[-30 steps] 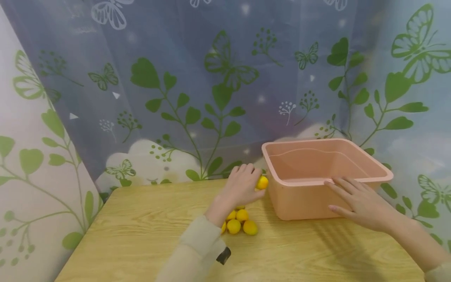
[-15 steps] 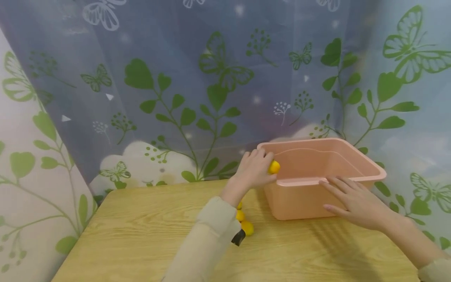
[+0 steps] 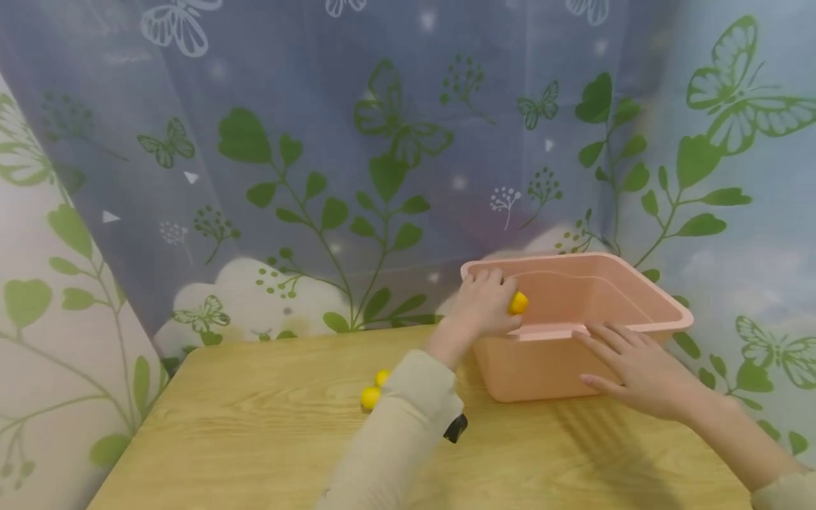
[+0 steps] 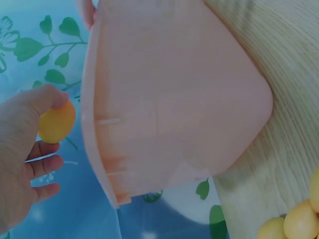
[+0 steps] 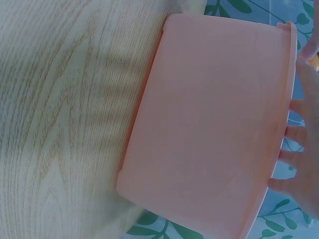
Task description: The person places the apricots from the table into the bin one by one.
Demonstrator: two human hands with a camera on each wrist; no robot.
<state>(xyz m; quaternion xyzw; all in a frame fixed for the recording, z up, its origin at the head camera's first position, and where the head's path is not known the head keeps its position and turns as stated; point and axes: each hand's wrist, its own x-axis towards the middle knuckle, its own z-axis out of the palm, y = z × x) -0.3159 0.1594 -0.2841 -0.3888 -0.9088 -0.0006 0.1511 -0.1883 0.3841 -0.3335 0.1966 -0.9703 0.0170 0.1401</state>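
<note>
My left hand (image 3: 482, 304) pinches a small yellow-orange round fruit (image 3: 519, 303) over the left end of a pink plastic basin (image 3: 548, 375). In the left wrist view, thumb and fingers grip that fruit (image 4: 57, 122) above the basin's rim (image 4: 88, 109). My right hand (image 3: 644, 372), its fingers spread and fairly straight, rests on the basin's near rim. The right wrist view has its fingertips along the rim too. More such fruits (image 3: 372, 398) lie on the table, partly hidden by the left sleeve; several (image 4: 300, 221) show in the left wrist view's corner.
The basin stands at the right rear of a light wood-grain table (image 3: 255, 425). Behind it hangs a blue cloth (image 3: 306, 85) printed with green leaves and butterflies. A small black object (image 3: 455, 428) sits at the left cuff.
My left hand has carried the fruit up and right, from beside the basin to over its rim. The right hand has stayed at the near rim. The view has shifted slightly.
</note>
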